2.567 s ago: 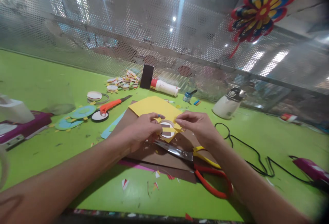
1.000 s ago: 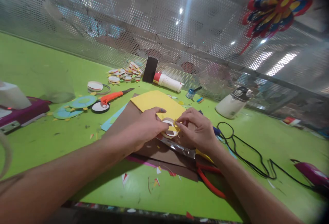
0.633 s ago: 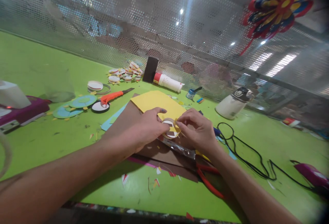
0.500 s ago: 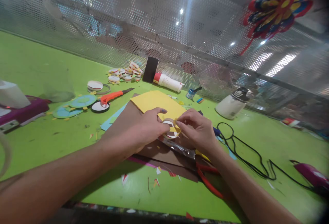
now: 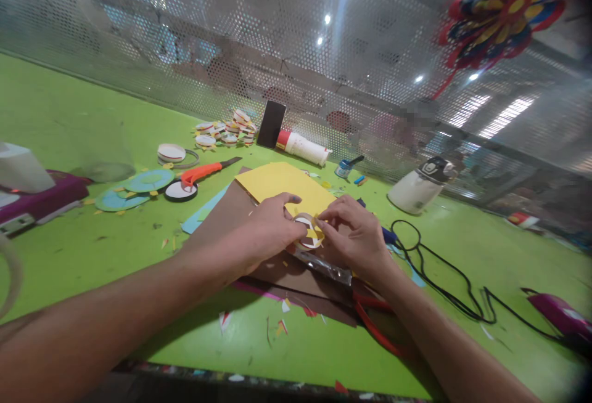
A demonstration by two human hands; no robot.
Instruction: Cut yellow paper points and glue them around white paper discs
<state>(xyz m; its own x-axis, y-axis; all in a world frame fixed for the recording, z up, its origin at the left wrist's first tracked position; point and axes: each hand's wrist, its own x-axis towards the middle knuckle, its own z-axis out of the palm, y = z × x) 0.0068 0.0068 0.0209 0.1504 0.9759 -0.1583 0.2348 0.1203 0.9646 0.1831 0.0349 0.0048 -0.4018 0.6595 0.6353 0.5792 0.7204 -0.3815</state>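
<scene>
A small round paper ring point(image 5: 311, 241), with white, brown and yellow pieces in it, sits between my hands. My left hand point(image 5: 263, 230) is closed on the ring's left side, its thumb and fingers pressed against it. At the ring's upper right edge, my right hand point(image 5: 356, 230) pinches a tiny yellow piece of paper. Under both hands lie a yellow sheet point(image 5: 282, 184) and brown sheets point(image 5: 222, 215). Scissors with red handles point(image 5: 377, 332) rest just below the ring, partly hidden by my right forearm.
Finished-looking paper rings point(image 5: 230, 132) are piled at the back, beside a phone point(image 5: 272, 124) and a paper-cup stack point(image 5: 305, 148). An orange-handled cutter point(image 5: 201, 174) lies left, near blue discs point(image 5: 148, 181). A black cable point(image 5: 456, 304) and a white bottle point(image 5: 411, 190) are on the right.
My right fingers have shifted very slightly at the ring's edge. Otherwise the hands and the ring look the same.
</scene>
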